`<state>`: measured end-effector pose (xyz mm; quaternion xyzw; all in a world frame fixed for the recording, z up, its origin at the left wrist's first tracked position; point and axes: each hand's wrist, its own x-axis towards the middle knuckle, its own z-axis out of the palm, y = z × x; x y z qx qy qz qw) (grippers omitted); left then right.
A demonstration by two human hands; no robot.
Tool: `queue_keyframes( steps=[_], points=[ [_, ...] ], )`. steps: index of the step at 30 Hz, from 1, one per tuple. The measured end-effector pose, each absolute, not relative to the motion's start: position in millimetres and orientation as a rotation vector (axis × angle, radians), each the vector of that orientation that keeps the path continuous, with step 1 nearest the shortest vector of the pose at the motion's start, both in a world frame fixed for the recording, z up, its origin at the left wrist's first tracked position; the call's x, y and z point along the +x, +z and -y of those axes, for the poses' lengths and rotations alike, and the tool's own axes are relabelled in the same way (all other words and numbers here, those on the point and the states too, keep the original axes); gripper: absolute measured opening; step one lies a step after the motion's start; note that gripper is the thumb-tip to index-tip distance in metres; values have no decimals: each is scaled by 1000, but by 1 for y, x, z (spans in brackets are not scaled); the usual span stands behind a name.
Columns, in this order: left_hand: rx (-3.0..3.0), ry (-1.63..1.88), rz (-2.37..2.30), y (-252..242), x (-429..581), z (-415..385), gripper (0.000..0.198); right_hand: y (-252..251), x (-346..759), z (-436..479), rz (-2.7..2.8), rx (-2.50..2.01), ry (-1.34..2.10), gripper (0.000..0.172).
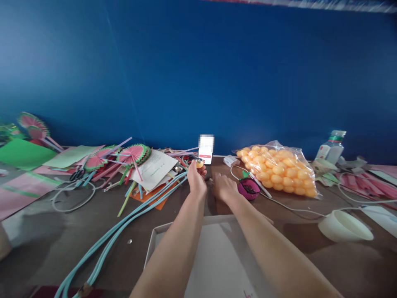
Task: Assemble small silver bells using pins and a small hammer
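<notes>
My left hand [197,178] is closed around a small shiny gold ball [199,163], held up just in front of a phone [205,150] that leans upright at the wall. To its right my right hand [223,186] is low at the table, fingers curled in. A small pale tip shows by those fingers, but what they hold is hidden. Just beside the right wrist sits a round purple container [249,189] with small dark bits inside. Below both forearms lies a shallow white box lid [223,256].
A clear bag of orange balls [279,169], a bottle [331,147] and a white cup [344,226] are on the right. Watermelon-patterned paper fans [134,156], paper sheets [158,169] and strips lie left. Light-blue cords [124,223] cross the table. A blue wall [198,74] stands behind.
</notes>
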<state>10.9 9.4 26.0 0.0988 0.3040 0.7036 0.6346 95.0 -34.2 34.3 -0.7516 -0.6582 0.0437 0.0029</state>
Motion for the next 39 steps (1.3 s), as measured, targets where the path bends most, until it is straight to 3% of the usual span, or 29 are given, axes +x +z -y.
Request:
queue_keyframes(
  steps=[4, 14, 39],
  points=[
    [272, 1658, -716, 22, 11, -13, 20, 36, 99, 33, 1919, -2241, 33, 26],
    [175, 1612, -727, 22, 12, -14, 19, 39, 95, 37, 1660, -1517, -352, 40],
    [133, 1617, -708, 18, 13, -17, 16, 42, 95, 41, 1799, -1641, -308, 38]
  ],
)
